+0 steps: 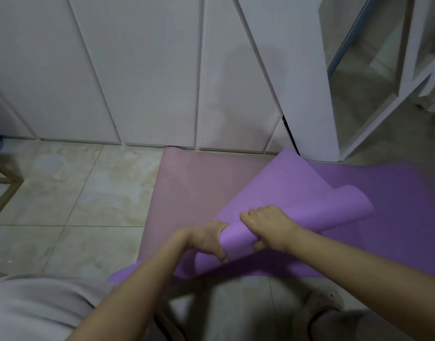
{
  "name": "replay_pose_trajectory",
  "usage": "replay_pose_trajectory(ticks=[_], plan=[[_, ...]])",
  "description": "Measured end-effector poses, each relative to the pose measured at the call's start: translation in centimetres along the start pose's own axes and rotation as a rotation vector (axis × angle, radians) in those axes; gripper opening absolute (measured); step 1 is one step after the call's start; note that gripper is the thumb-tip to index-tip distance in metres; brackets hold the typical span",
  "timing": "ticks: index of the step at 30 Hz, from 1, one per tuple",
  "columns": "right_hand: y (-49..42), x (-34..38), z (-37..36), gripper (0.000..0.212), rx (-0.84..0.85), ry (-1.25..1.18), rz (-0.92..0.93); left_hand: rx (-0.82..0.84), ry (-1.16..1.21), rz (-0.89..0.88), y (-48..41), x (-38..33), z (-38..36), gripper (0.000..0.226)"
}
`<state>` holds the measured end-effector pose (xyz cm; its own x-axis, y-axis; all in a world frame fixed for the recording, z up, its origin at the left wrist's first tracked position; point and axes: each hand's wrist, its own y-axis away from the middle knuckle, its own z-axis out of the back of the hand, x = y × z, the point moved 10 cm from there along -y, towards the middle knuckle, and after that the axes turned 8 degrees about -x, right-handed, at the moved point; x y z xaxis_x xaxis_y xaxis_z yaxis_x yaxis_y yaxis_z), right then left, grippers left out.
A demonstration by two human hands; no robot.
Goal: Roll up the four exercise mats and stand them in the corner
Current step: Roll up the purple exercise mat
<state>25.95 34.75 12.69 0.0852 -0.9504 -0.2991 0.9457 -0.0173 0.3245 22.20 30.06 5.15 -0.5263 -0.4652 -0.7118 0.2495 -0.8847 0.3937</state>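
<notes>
Purple mat (273, 188), one of two in view, curls over one pink mat (192, 183) at the foot of the white cabinet (150, 82); my left hand (206, 238) and right hand (268, 225) both grip its curl.

The curling purple foam mat (285, 193) and the flat pink foam mat (199, 180) are plain. The square beige floor tiles (88, 193) show pale marbling.
</notes>
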Motion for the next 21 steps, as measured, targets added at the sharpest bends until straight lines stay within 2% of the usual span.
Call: replay_pose_trajectory(ticks=[3,8,10,12,15,17,21], plan=[[0.2,-0.7,-1.1,0.058,0.077,-0.051,-0.041,-0.094,-0.08,0.015,-0.4,-0.3,-0.1,0.074],[-0.6,-1.3,-1.3,0.057,0.164,-0.112,-0.062,-0.496,-0.29,0.143,1.8,-0.6,1.1,0.059],[-0.9,-1.1,-1.4,0.057,0.206,-0.146,-0.041,-0.651,-0.401,0.136,3.0,-1.3,1.4,0.06],[-1.2,-1.0,-1.6,0.055,0.245,-0.187,-0.028,-0.74,-0.461,0.093,3.5,-1.8,1.1,0.071],[-1.2,-1.0,-2.3,0.052,0.324,-0.245,-0.02,-0.777,-0.547,0.054,3.5,-2.3,0.2,0.082],[-0.8,-1.0,-3.2,0.049,0.383,-0.27,-0.018,-0.731,-0.51,0.037,3.3,-2.4,-0.1,0.082],[0.5,-1.6,-4.3,0.054,0.4,-0.258,-0.064,-0.536,-0.421,0.004,1.6,-2.2,-0.9,0.062]])
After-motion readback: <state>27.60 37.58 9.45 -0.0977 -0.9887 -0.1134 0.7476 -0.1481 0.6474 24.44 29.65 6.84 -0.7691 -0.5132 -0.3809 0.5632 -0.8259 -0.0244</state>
